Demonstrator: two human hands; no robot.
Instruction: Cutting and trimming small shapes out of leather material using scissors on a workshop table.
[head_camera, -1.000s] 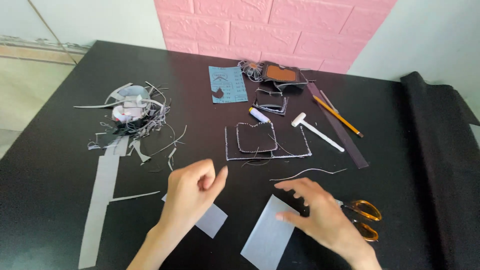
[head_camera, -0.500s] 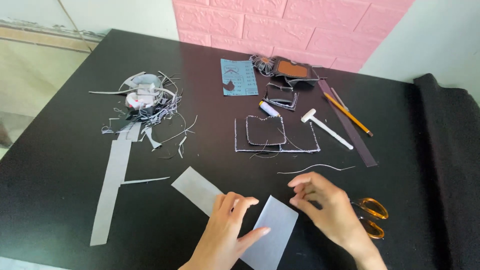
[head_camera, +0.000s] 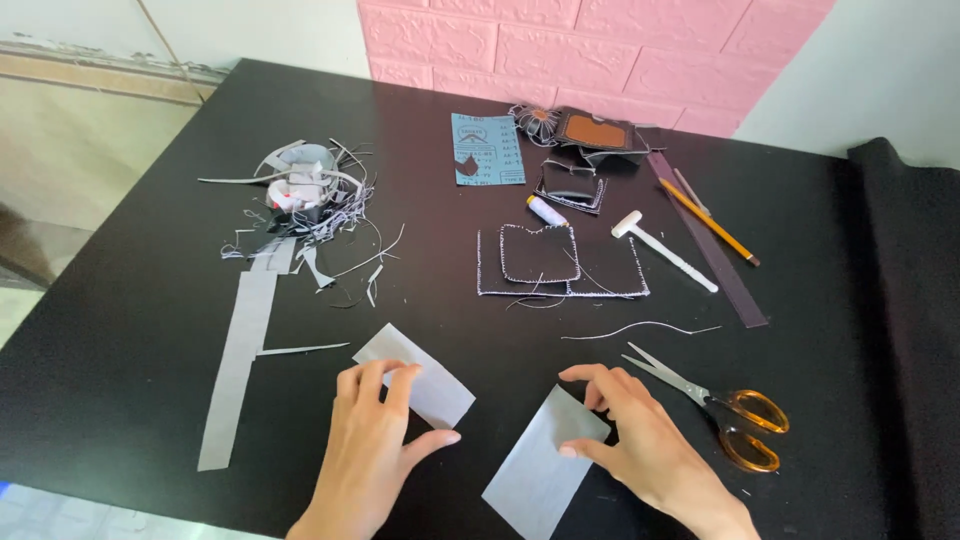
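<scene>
Two flat grey rectangular sheets lie on the black desk (head_camera: 150, 330) near its front edge, one under each hand. The left hand (head_camera: 372, 440) rests open, its fingers spread flat on the left grey sheet (head_camera: 425, 385), pressing it rather than gripping. The right hand (head_camera: 640, 445) has fingertips and thumb on the upper right corner of the right grey sheet (head_camera: 535, 470); whether that grip pinches the corner or only touches it cannot be told. Just beside the right hand lie orange-handled scissors (head_camera: 725, 410). A long grey strip (head_camera: 235, 370) lies well to the left, below a heap of grey trimmings (head_camera: 300, 195). Farther back lies a dark stitched fabric piece (head_camera: 560, 265)
</scene>
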